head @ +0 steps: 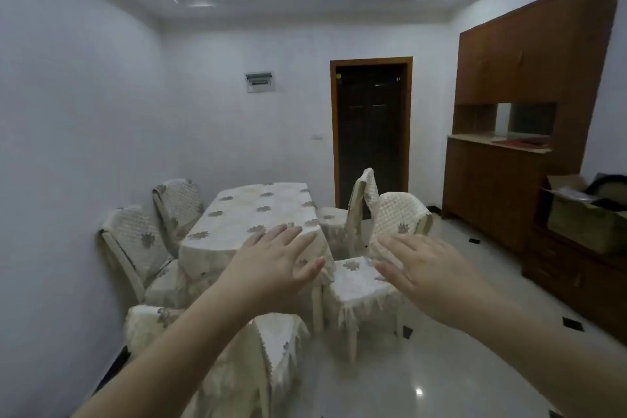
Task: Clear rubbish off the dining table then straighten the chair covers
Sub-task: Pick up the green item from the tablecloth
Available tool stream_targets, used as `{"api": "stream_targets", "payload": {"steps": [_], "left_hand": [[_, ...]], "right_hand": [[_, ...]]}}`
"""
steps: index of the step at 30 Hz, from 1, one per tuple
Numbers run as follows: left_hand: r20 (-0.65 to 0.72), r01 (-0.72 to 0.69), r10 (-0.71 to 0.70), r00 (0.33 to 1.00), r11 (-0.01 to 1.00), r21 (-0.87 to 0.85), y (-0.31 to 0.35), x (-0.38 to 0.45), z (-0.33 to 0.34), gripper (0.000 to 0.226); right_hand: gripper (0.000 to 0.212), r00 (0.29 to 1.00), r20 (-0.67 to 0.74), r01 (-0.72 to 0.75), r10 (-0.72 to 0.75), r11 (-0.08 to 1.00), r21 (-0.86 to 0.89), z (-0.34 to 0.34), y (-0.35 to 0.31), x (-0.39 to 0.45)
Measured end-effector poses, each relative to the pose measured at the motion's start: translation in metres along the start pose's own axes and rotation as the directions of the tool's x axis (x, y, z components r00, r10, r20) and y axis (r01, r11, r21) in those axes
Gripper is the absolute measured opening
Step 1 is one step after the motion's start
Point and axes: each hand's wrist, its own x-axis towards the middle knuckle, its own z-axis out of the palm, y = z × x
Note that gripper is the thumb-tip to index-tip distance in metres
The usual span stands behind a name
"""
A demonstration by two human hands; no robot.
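Both hands are being held out in front of the camera, palms down, fingers straight and spread, with nothing being grasped. The left hand [276, 263] is being seen over the near end of the worktop [251, 214], toward 11 o'clock from the frame's centre bottom; the right hand [424, 268] is being held at about 1 o'clock, over a chair [364, 285]. Whether either hand is touching anything cannot be told; they appear to be raised in the air.

The worktop is being covered by a cream cloth with flower motifs, its top being shown bare of loose items. Covered chairs are being seen around it: two at 9 o'clock of the worktop [135, 248] [178, 205], one at 6 o'clock in the foreground [217, 349], and two at 3 o'clock. On the far right chair [364, 193] the back cover is hanging crookedly to one side.

A dark door [371, 132] is being seen at 12 o'clock, a wooden cabinet [519, 112] at 2 o'clock, and a cardboard box [583, 210] at 3 o'clock.
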Motion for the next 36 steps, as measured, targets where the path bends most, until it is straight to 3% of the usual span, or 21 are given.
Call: {"api": "stream_targets", "payload": {"steps": [9,13,16,27,36], "left_hand": [[-0.073,0.022,-0.020,0.997,1.000,0.022,0.035,0.067,0.031,0.076],[-0.043,0.053,-0.053,0.998,0.999,0.004,0.028,0.087,0.037,0.081],[-0.006,0.065,-0.065,0.998,0.998,0.016,0.019,0.105,0.042,0.066],[-0.034,0.062,-0.061,0.998,0.998,0.014,-0.074,0.184,0.089,0.063],[-0.037,0.046,-0.046,0.998,0.999,-0.020,-0.136,0.262,0.126,0.085]], "right_hand": [[0.072,0.996,-0.074,0.050,-0.054,0.997,-0.058,0.007,0.074,0.032],[0.069,0.996,-0.065,0.051,-0.053,0.998,-0.037,0.022,0.085,0.058],[0.068,0.998,-0.047,0.045,-0.046,0.999,-0.015,0.030,0.086,0.086],[0.061,0.996,-0.058,0.062,-0.066,0.996,-0.060,0.068,0.052,0.215],[0.063,0.998,-0.064,0.025,-0.027,0.999,-0.039,0.099,0.059,0.301]]}}
